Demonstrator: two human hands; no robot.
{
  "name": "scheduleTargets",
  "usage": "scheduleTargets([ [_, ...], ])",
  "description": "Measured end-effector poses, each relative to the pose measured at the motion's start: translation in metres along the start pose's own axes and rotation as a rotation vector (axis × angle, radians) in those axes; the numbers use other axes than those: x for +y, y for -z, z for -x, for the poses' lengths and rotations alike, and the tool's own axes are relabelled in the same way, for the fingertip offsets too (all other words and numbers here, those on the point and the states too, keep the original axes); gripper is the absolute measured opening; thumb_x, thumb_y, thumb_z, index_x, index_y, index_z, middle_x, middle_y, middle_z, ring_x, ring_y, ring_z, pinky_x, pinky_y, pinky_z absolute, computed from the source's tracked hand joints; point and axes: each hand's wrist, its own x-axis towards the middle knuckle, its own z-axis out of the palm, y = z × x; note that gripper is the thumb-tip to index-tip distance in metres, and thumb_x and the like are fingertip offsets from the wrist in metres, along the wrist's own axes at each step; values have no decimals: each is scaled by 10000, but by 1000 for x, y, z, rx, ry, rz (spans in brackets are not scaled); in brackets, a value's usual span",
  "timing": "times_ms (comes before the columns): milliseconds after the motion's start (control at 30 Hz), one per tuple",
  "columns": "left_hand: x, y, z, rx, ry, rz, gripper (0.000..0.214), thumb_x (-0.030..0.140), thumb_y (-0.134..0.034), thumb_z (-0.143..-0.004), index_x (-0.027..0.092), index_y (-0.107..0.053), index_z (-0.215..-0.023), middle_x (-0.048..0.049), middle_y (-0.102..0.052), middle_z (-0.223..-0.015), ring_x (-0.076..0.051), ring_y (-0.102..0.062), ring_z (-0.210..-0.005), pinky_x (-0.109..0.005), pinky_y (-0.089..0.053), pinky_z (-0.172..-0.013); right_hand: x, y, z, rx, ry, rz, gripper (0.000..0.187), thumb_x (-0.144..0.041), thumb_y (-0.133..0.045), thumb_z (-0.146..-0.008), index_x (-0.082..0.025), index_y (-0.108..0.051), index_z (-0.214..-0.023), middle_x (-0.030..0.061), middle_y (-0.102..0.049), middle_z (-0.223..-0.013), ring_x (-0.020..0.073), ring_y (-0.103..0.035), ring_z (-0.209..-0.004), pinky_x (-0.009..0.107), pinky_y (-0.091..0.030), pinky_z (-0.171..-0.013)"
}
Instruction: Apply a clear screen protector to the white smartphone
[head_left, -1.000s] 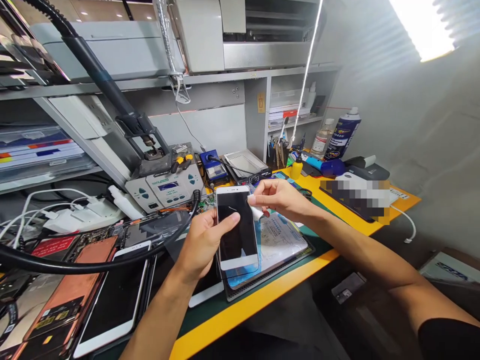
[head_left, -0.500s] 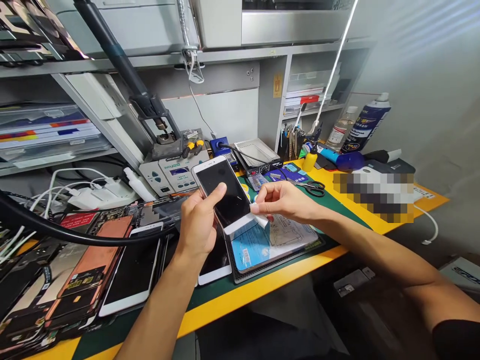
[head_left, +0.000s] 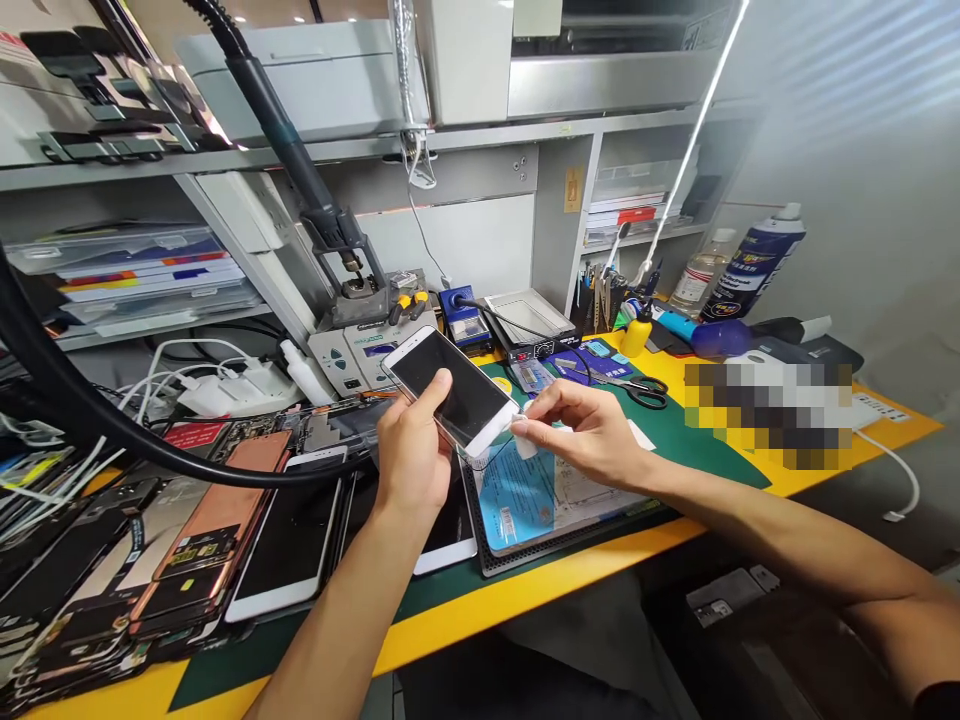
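My left hand (head_left: 414,455) is closed around a white-framed smartphone (head_left: 472,405), thumb lying on its dark screen. The phone is tilted above the mat, its lower end pointing toward my right hand (head_left: 589,430). Thumb and fingers of that hand pinch a small folded white wipe (head_left: 527,443), held at the phone's lower right corner. Whether it is paper or cloth, I cannot tell. Below lies a blue and white printed packet (head_left: 517,500) on a dark perforated tray. Another white phone (head_left: 448,545) lies partly hidden under my left forearm.
Disassembled phones (head_left: 202,510) and a whole white phone (head_left: 289,535) cover the left side. A thick black hose (head_left: 225,482) arches over them. Scissors (head_left: 645,390), a yellow bottle (head_left: 636,335) and a spray can (head_left: 754,265) stand or lie at the right.
The phone has turned so that its lower end points more to the right. My right hand with the wipe stays at its corner. The whole view has shifted slightly.
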Motion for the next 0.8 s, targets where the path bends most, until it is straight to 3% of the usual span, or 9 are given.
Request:
scheduleTargets([
  [200, -1, -3, 4, 34, 1, 9, 162, 148, -867, -736, 135, -765, -861, -31, -818, -853, -163, -777, -709, -336, -642, -886, 1, -3, 1, -13, 187, 153, 82, -226, -813, -865, -179, -754, -834, 19, -760, -753, 122, -674, -634, 227, -539, -587],
  [400, -3, -4, 8, 24, 22, 23, 134, 148, -854, -762, 131, -761, -856, -35, -815, -851, -157, -775, -707, -322, -646, -872, -5, -3, 3, -127, 367, 251, 22, -185, -781, -888, -180, -789, -908, 43, -812, -826, 144, -741, -675, 221, -574, -631],
  [600, -1, -5, 8, 17, 26, 28, 95, 121, -827, -781, 129, -764, -851, -41, -819, -854, -150, -781, -740, -297, -644, -870, -8, 3, 0, 9, 252, 203, 39, -194, -780, -876, -166, -773, -848, 31, -779, -763, 124, -695, -626, 216, -562, -597],
  [800, 0, -2, 8, -85, 9, -17, 254, 190, -918, -679, 135, -769, -877, -53, -820, -883, -201, -793, -822, -349, -640, -907, -16, 8, -4, 71, 114, 185, 120, -254, -796, -862, -163, -764, -792, 24, -740, -710, 106, -624, -583, 212, -498, -522],
])
